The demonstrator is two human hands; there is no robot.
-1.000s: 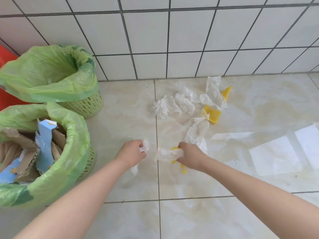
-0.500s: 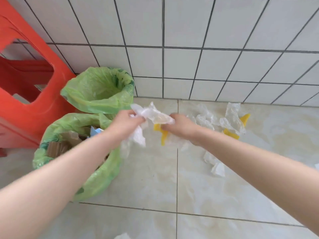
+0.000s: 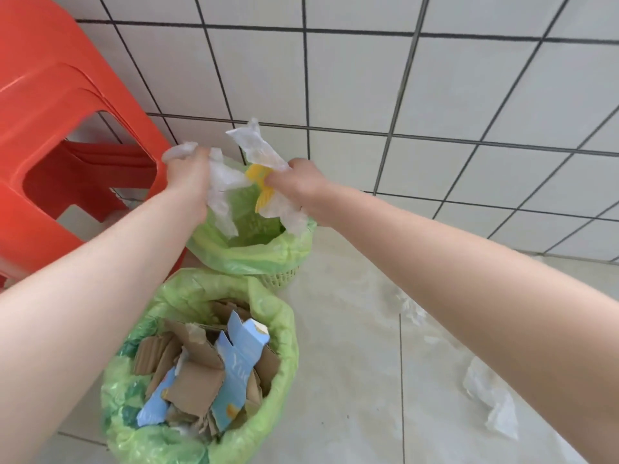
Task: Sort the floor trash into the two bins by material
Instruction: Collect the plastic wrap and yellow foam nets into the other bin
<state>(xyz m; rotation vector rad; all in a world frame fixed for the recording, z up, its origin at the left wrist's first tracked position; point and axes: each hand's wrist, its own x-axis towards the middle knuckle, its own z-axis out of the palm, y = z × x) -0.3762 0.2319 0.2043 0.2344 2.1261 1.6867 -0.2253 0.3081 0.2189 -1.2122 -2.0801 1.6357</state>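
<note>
Up off the floor, both grips now over the far bin [image 3: 248,252]: left hand [image 3: 187,177] clutching clear plastic [image 3: 221,189], right hand [image 3: 298,184] clamping yellow-and-clear scraps [image 3: 264,192], ready to drop.

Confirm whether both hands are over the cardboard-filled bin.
No: both hands hold crumpled clear plastic over the far green-lined bin.

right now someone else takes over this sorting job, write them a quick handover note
Left hand grips crumpled clear plastic wrap. Right hand grips more wrap together with a yellow plastic piece. Both are held over the far bin.
Done: the near bin holds cardboard scraps.
Left: release both handfuls into the far bin, then collect the loose plastic on the floor tiles at right; there may be more out of view.
</note>
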